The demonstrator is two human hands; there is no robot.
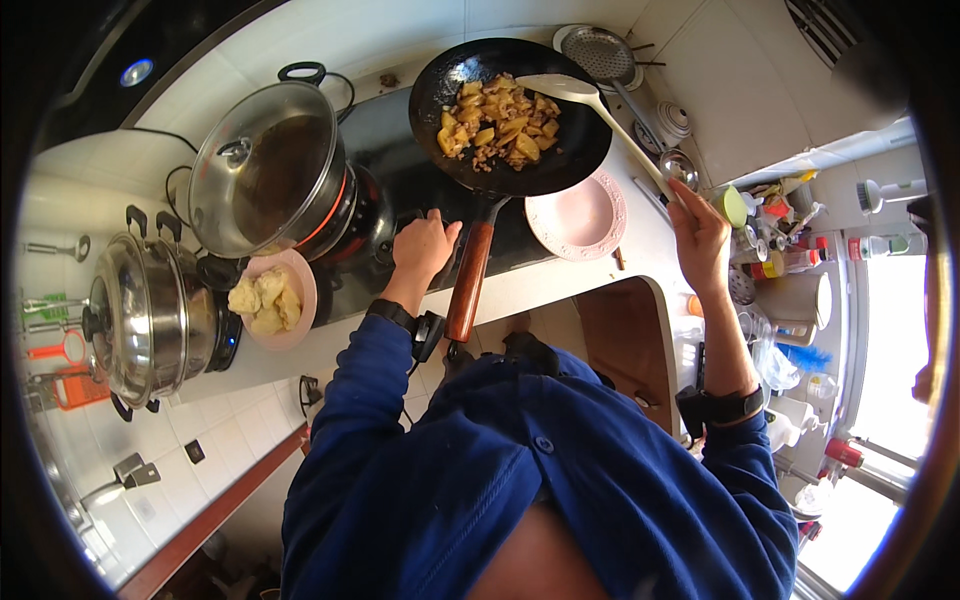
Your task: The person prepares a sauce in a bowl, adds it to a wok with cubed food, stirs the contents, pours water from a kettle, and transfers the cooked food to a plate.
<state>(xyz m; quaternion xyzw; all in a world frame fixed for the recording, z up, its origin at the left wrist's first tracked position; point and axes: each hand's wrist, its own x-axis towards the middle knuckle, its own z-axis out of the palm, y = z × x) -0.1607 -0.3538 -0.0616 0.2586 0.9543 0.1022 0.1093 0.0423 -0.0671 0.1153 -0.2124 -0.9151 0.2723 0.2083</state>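
Note:
A black wok (pixel 585 142) with a wooden handle holds sliced potatoes and small bits of what looks like meat (pixel 499 124). My right hand (pixel 697 225) grips the long handle of a pale spatula (pixel 559 86), whose blade reaches over the food at the wok's right side. Near the front of the black stove, left of the wok's handle (pixel 471 277), is my left hand (pixel 425 244); its fingers reach a knob area, and whether they grip anything is unclear. An empty pink bowl (pixel 577 214) with an embossed rim sits just below the wok, on the right.
At left, a glass-lidded pan (pixel 262 169) stands beside a steel steamer (pixel 142 322) and a pink plate (pixel 305 319) with pale steamed buns or dough pieces (pixel 266 300). A skimmer (pixel 598 56) and a ladle (pixel 679 166) lie at the right. Bottles and containers crowd the window side.

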